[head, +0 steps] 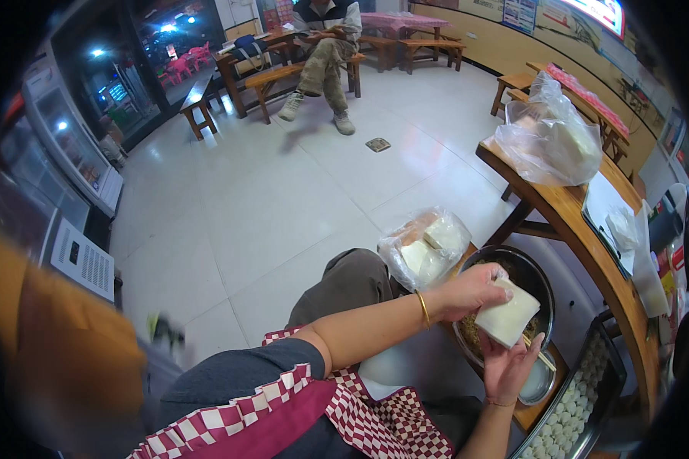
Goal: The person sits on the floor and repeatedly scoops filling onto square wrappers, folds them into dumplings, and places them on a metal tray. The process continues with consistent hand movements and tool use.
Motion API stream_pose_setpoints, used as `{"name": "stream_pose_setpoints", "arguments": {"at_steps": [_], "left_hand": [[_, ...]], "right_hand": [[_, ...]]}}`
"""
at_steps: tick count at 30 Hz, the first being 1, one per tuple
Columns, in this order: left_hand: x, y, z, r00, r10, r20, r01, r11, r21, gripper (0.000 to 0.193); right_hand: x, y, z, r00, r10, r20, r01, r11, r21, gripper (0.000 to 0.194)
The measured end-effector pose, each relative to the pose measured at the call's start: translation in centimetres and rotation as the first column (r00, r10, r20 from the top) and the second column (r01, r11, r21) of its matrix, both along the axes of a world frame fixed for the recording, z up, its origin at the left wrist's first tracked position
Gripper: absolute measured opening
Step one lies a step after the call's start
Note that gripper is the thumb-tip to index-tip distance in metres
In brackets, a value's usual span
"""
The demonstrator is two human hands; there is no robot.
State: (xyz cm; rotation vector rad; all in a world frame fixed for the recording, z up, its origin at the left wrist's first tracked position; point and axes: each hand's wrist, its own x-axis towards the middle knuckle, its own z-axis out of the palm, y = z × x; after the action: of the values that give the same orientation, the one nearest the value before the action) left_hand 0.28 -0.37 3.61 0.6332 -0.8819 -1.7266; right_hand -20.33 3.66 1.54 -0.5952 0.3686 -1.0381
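Between both hands is a stack of square dough wrappers [508, 311]. My left hand [482, 291] grips its upper left edge with fingers and thumb. From below, my right hand [508, 364] supports the lower corner, its fingers spread; a pair of chopsticks [542, 357] lies by those fingers. Under the hands stands a steel bowl [545, 287] with a minced filling [469, 333], partly hidden by the stack. A small bowl of whitish liquid [537, 383] is beside it. Left of the big bowl, a clear plastic bag [425, 246] holds more wrapper stacks.
A black-rimmed tray of white dumplings [568, 410] is at lower right. A curved wooden table [557, 215] carries a plastic bag [551, 135] and a clipboard [608, 218]. A seated person [327, 46] is on a bench across the tiled floor. An orange-clad figure blurs the left edge.
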Motion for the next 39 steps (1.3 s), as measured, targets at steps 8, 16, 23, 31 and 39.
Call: {"name": "stream_pose_setpoints", "arguments": {"at_steps": [8,16,23,31,39], "left_hand": [[-2.8,1.4,-1.2,0.45,0.565,0.692,-0.126,0.807,-0.577,0.03],[-2.8,2.2,-3.1,0.994,0.042,0.098,-0.046,0.998,0.044,0.034],[-2.0,2.1,-5.0,0.902,-0.257,-0.346,0.349,0.907,0.235,0.046],[-1.2,1.1,-2.2,0.861,0.289,0.419,-0.208,0.951,-0.228,0.037],[-0.9,-0.1,0.7,0.905,0.142,0.401,-0.062,0.977,-0.206,0.025]], "right_hand": [[-0.1,-0.3,-1.2,0.974,-0.1,-0.205,0.098,0.995,-0.016,0.045],[-0.4,-0.1,-0.5,0.952,-0.196,-0.235,0.186,0.98,-0.065,0.052],[0.5,0.5,0.8,0.945,-0.151,-0.289,0.116,0.984,-0.134,0.065],[0.1,-0.2,0.1,0.916,-0.178,-0.361,0.195,0.981,0.011,0.051],[-0.5,-0.5,-1.0,0.945,-0.092,-0.313,0.124,0.989,0.085,0.041]]}}
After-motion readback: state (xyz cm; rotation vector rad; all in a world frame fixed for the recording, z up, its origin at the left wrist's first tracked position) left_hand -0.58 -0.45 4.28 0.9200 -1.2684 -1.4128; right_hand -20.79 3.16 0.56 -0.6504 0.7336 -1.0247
